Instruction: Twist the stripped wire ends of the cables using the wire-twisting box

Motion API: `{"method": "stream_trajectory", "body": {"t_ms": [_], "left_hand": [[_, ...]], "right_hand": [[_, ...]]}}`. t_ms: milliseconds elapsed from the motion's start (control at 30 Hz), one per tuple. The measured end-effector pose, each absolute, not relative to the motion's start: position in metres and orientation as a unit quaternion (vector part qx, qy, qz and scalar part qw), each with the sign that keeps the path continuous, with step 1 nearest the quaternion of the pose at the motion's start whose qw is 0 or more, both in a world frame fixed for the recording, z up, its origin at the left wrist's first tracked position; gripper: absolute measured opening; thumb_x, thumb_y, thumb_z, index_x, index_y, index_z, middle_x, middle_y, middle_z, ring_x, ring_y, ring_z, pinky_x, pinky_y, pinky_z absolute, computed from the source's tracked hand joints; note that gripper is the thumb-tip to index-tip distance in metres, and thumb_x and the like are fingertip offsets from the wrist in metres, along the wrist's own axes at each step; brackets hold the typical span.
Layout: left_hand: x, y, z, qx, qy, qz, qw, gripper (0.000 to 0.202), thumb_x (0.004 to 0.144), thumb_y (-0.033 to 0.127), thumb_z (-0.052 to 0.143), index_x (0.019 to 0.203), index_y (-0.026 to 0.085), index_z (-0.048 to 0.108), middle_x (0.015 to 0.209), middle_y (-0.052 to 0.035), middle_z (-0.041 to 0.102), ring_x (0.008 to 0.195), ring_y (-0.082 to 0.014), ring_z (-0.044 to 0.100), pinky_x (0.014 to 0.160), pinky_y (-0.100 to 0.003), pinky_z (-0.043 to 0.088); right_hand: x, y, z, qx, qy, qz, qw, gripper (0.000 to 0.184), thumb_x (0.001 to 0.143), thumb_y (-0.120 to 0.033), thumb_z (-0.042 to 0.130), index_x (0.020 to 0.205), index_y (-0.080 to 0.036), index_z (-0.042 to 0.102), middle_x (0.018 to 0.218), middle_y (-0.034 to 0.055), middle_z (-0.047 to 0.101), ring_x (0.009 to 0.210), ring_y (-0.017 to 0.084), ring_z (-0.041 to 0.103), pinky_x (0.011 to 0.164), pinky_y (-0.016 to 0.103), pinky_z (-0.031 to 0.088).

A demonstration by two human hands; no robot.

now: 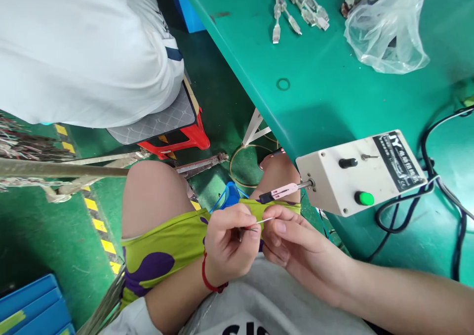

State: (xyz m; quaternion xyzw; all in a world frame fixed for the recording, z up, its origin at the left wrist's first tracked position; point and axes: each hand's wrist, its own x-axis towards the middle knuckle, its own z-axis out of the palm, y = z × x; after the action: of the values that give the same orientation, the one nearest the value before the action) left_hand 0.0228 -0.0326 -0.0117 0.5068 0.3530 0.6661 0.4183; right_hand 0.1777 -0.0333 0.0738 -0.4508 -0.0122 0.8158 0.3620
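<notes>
Close in front of my lap, my left hand (pixel 233 241) is closed in a pinch on thin wires (pixel 252 230), some of them dark. One thin white wire (pixel 264 220) stretches across to my right hand (pixel 292 233), whose thumb and forefinger pinch its other end. Just above the hands, a pink clip with a black tip (pixel 281 191) sticks out on a metal shaft from a white control box (pixel 359 172). That box has a green button and a black knob, and it stands at the table's edge. My fingers hide most of the wires.
On the green table (pixel 314 107) lie clear-plugged cables (pixel 303 4), a plastic bag (pixel 388 28) and black cords (pixel 403 211). A co-worker in white (pixel 92 48) sits on a red stool (pixel 185 137) at left. A bundle of long cables (pixel 103 300) hangs by my left side.
</notes>
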Motion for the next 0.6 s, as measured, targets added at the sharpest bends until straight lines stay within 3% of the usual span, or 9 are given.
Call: {"method": "stream_trajectory", "body": {"t_ms": [200,600], "left_hand": [[0.024,-0.024,-0.005,0.59,0.284,0.648,0.388,0.034,0.107,0.008,0.072,0.135,0.027,0.068,0.074,0.0077,0.057,0.055,-0.0103,0.048,0.057,-0.024,0.049],[0.031,-0.021,-0.001,0.594,0.281,0.656,0.372,0.034,0.101,0.005,0.071,0.129,0.025,0.073,0.066,0.0077,0.057,0.048,-0.0112,0.047,0.051,-0.025,0.049]], "right_hand": [[0.18,-0.031,0.075,-0.4,-0.031,0.84,0.366,0.028,0.082,-0.04,0.111,0.084,-0.024,0.089,0.065,-0.0048,0.058,0.061,0.01,0.037,0.062,0.025,0.032],[0.181,-0.031,0.074,-0.365,-0.017,0.852,0.375,0.02,0.085,-0.035,0.106,0.085,-0.024,0.088,0.066,-0.0045,0.061,0.062,0.011,0.045,0.062,0.022,0.038]]}}
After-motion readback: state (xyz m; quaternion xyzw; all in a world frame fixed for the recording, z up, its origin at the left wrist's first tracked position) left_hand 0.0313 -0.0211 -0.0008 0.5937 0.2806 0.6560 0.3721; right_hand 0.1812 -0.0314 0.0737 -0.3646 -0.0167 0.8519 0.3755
